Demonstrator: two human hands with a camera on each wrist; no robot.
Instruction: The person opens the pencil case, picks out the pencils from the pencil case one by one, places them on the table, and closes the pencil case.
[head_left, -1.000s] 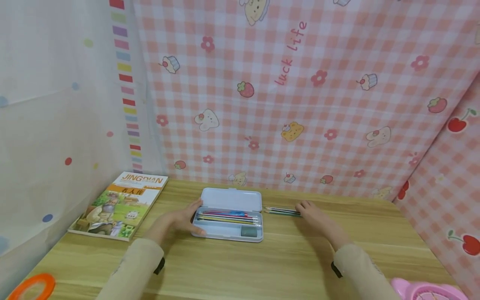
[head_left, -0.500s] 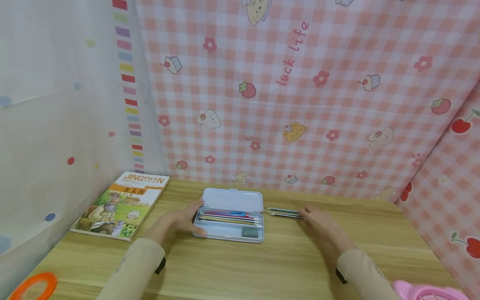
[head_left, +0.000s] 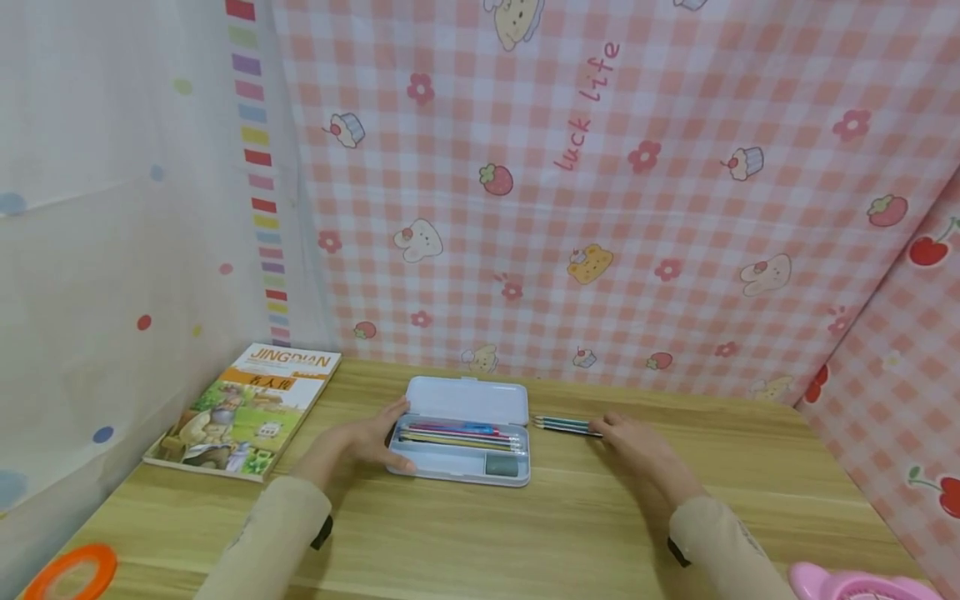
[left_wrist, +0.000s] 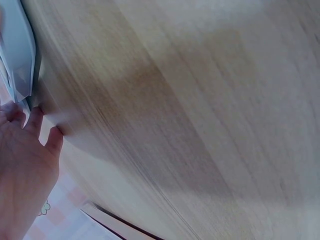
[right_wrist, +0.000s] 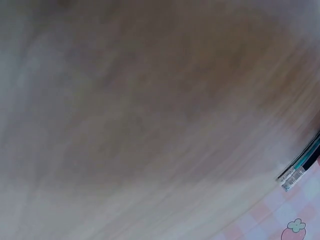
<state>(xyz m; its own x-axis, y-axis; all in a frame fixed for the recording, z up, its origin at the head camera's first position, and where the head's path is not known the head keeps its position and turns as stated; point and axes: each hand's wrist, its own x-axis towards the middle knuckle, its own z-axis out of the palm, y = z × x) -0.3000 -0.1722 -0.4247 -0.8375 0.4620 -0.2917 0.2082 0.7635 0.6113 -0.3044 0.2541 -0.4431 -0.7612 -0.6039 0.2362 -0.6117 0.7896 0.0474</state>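
A pale blue pencil case (head_left: 442, 466) lies with its lid (head_left: 467, 400) folded back. Several pencils and a red and blue pen-like item (head_left: 480, 429) fill its back compartment; a dark green block (head_left: 501, 464) sits at the front right. My left hand (head_left: 367, 437) holds the case's left end, thumb at the front and fingers behind. In the left wrist view, fingertips (left_wrist: 36, 112) meet the table beside the case. Right of the case, my right hand (head_left: 637, 450) pinches a small bunch of pencils (head_left: 566, 426) by their right ends, low over the table, sharpened tips pointing left.
An illustrated book (head_left: 243, 412) lies at the left by the white curtain. An orange ring-shaped object (head_left: 71, 573) is at the front left corner, and a pink object (head_left: 855, 582) at the front right. Checked pink cloth (head_left: 525, 250) hangs behind the wooden table (head_left: 450, 533).
The pencils in my right hand fanned apart slightly and now lie close together again. That hand shifted a little toward the front. My left hand stays on the case.
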